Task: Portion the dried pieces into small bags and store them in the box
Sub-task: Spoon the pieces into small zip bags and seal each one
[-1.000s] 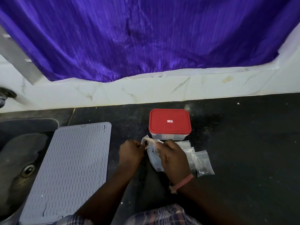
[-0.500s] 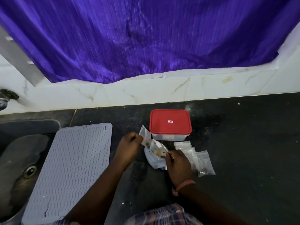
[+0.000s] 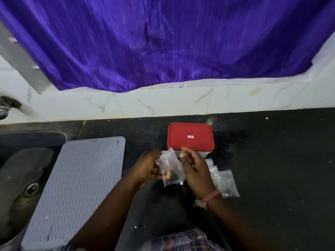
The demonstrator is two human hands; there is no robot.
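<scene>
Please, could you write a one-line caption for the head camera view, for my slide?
Both hands, left hand and right hand, hold a small clear bag of dried pieces before the red-lidded box.

Box (image 3: pixel 190 140): red lid with a small white-and-blue label, clear base. Held bag (image 3: pixel 170 168): clear, with orange and black pieces (image 3: pixel 170 175) inside; spare bags (image 3: pixel 223 182) also clear. Counter (image 3: pixel 272 160) black with pale specks, mat (image 3: pixel 76 185) grey with wavy ridges, curtain (image 3: pixel 163 38) purple, tiles (image 3: pixel 163 104) white with grey veining, wristband (image 3: pixel 211 194) pink, shirt (image 3: pixel 181 240) plaid.
</scene>
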